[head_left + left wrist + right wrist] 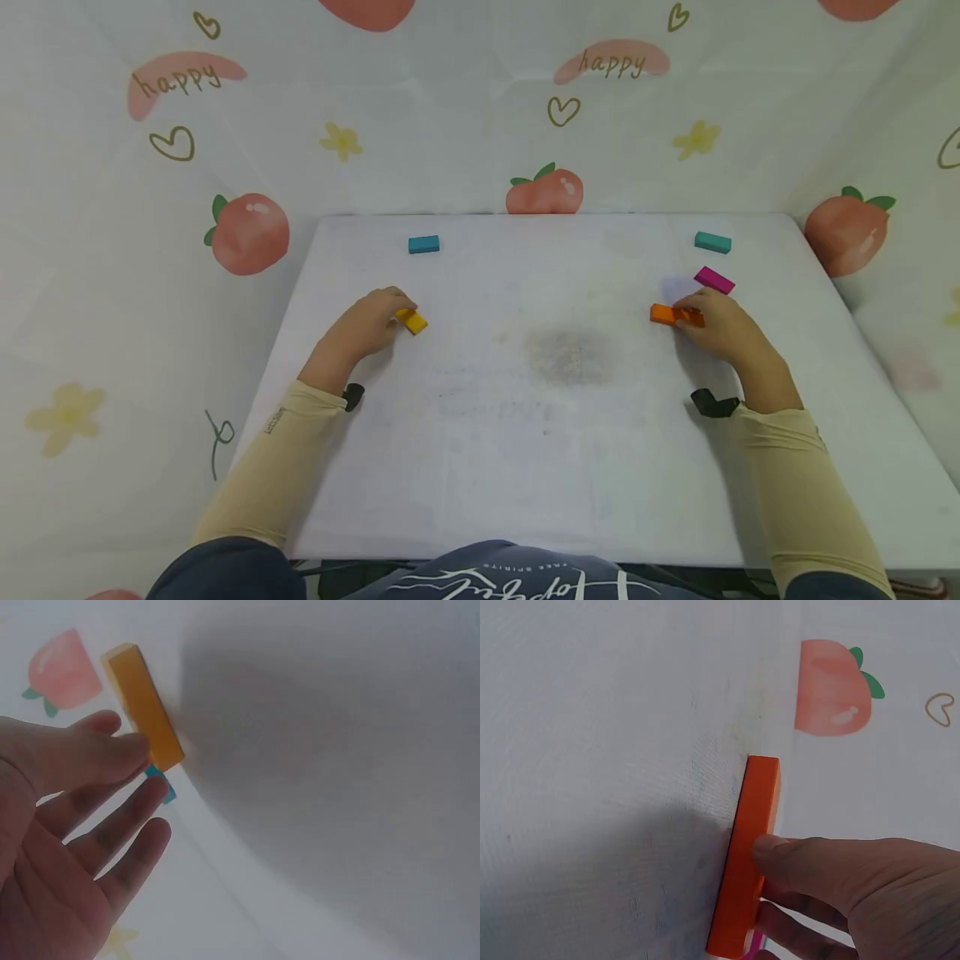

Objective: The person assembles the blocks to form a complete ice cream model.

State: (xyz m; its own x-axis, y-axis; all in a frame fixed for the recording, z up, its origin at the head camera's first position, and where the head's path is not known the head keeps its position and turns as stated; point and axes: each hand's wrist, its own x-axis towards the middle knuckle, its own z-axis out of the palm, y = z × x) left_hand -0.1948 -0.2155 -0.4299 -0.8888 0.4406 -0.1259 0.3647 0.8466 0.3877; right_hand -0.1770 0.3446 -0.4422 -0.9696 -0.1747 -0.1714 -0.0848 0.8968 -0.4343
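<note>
Left hand point(365, 323) pinches the yellow rectangular wooden block point(412, 321) at its fingertips; right hand point(718, 323) pinches the orange rectangular wooden block point(667, 314), long axis pointing inward.

Head view: looks forward and down from above the person's chest, taking in the whole worktop point(525, 433), both forearms and the printed backdrop point(465, 125) behind.
Left wrist view: sits just behind the left hand point(67, 847), very near, looking past the fingers point(112, 754) along the worktop toward the backdrop.
Right wrist view: sits just behind the right hand point(855, 892), very near, looking along the worktop toward the backdrop.
Shared, head and left wrist: the left hand point(367, 325), the yellow block point(412, 321) point(144, 709), a teal block point(423, 243) point(161, 784).
Shared, head and right wrist: the right hand point(716, 325), the orange block point(663, 313) point(750, 847).
</note>
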